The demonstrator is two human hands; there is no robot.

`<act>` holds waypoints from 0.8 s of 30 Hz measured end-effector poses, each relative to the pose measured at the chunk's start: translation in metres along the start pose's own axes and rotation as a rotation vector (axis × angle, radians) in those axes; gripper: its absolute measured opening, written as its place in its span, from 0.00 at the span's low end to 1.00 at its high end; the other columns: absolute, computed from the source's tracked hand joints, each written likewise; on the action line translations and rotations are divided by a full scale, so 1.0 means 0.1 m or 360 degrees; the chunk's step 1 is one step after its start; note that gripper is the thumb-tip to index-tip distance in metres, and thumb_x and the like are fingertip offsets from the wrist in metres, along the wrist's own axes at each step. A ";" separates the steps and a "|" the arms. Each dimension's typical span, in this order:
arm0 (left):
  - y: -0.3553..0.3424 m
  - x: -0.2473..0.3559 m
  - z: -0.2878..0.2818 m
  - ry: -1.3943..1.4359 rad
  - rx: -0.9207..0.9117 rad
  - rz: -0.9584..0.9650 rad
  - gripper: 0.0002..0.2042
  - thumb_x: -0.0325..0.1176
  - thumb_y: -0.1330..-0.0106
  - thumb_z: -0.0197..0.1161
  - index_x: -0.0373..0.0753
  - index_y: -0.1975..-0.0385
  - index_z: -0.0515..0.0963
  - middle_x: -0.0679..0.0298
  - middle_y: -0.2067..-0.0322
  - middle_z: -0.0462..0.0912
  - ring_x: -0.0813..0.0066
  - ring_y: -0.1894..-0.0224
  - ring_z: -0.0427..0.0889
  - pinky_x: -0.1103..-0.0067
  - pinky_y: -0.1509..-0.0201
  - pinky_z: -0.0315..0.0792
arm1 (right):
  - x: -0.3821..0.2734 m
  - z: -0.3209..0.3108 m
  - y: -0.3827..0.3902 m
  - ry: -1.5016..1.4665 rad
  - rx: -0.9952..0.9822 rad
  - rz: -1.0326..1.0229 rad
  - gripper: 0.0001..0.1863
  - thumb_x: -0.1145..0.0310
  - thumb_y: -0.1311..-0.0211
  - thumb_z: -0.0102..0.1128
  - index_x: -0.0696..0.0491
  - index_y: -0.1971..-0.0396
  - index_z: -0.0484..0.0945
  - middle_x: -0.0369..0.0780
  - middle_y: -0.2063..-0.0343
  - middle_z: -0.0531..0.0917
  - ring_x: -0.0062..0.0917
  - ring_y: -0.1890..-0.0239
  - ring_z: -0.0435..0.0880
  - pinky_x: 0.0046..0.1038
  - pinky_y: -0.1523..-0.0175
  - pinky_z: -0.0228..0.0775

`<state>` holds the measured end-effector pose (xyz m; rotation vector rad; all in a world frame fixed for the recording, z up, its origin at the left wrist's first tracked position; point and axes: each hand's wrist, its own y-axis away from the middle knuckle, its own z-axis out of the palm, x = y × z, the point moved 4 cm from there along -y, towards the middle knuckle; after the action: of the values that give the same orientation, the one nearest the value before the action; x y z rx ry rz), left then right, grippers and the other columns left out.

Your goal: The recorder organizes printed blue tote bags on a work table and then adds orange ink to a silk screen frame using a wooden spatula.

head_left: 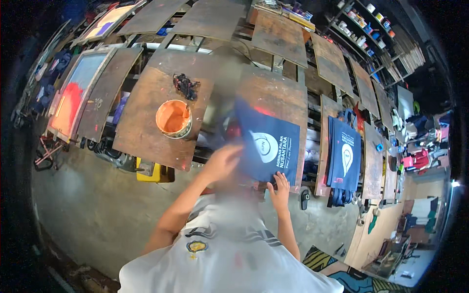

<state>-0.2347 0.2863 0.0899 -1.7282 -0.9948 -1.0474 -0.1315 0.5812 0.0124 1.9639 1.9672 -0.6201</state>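
Note:
A dark blue cloth bag [286, 136] with a white drop-shaped print and white lettering lies on a wooden board [273, 85] in front of me. Its left part is lifted and smeared by motion. My left hand [227, 160] is at this left edge, its fingers closed on the cloth, with the fingertips partly lost in blur. Across the bag's near edge rests my right hand [280, 189], fingers spread and holding nothing. Left of the bag, a tub of orange paint [174, 118] stands on another board [146, 129], beside a dark crumpled bundle [185, 86].
Several printed blue bags [344, 154] lie stacked on the board to the right. A framed printing screen [73, 105] with red-orange paint leans at the left. Below the boards are a yellow container [155, 172] and a black sandal [305, 199]. Shelves [364, 29] hold bottles at the far right.

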 end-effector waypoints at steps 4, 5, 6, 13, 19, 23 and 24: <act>0.03 0.30 0.04 -0.0208 0.0055 0.0093 0.18 0.26 0.36 0.61 0.37 0.45 0.76 0.58 0.61 0.78 0.72 0.67 0.77 0.76 0.62 0.73 | 0.04 0.05 -0.01 -0.0026 0.0036 0.0054 0.22 0.59 0.39 0.63 0.54 0.48 0.77 0.44 0.39 0.74 0.43 0.32 0.65 0.54 0.31 0.50; 0.09 0.24 0.04 -0.0248 0.0028 0.0038 0.19 0.27 0.36 0.61 0.38 0.44 0.75 0.56 0.56 0.79 0.72 0.65 0.78 0.77 0.60 0.74 | 0.05 0.05 0.00 -0.0034 0.0023 0.0069 0.21 0.60 0.39 0.63 0.55 0.49 0.78 0.44 0.39 0.74 0.43 0.32 0.64 0.55 0.31 0.49; 0.22 0.08 0.08 -0.0252 0.0031 0.0035 0.19 0.27 0.36 0.61 0.38 0.44 0.75 0.56 0.56 0.79 0.72 0.65 0.78 0.77 0.60 0.74 | 0.03 0.04 -0.01 -0.0036 0.0019 0.0065 0.21 0.60 0.39 0.63 0.55 0.49 0.78 0.44 0.39 0.74 0.43 0.32 0.64 0.55 0.31 0.49; 0.91 -1.46 0.32 0.0833 0.0036 -0.0950 0.29 0.25 0.41 0.61 0.37 0.37 0.66 0.61 0.61 0.79 0.76 0.66 0.78 0.80 0.69 0.74 | -0.03 0.09 0.02 -0.0021 0.0108 0.0113 0.20 0.62 0.40 0.63 0.55 0.50 0.78 0.45 0.39 0.74 0.43 0.32 0.64 0.54 0.31 0.49; 0.97 -1.73 0.12 0.0489 0.0215 -0.1172 0.26 0.33 0.39 0.61 0.33 0.40 0.69 0.60 0.60 0.81 0.76 0.70 0.78 0.77 0.69 0.73 | -0.03 0.01 -0.10 0.0013 0.0050 0.0058 0.20 0.62 0.40 0.64 0.55 0.50 0.78 0.46 0.40 0.74 0.42 0.34 0.67 0.46 0.33 0.55; 0.86 -1.48 0.19 0.0490 0.0203 -0.1198 0.25 0.44 0.33 0.61 0.31 0.43 0.71 0.56 0.54 0.81 0.69 0.59 0.81 0.74 0.54 0.75 | 0.06 -0.03 -0.19 0.0130 0.0114 0.0091 0.24 0.61 0.41 0.64 0.55 0.46 0.76 0.47 0.38 0.71 0.46 0.34 0.65 0.45 0.33 0.55; 0.89 -1.54 0.23 0.0490 0.0191 -0.1205 0.25 0.44 0.33 0.61 0.31 0.43 0.71 0.56 0.54 0.81 0.69 0.59 0.81 0.74 0.54 0.75 | 0.06 -0.03 -0.21 0.0131 0.0112 0.0104 0.24 0.61 0.41 0.64 0.55 0.46 0.76 0.47 0.38 0.71 0.46 0.34 0.65 0.45 0.33 0.55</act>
<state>-0.1984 0.2501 -0.0822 -1.0415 -1.5104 -1.6222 -0.1523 0.5887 0.0135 2.1188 1.9442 -0.6093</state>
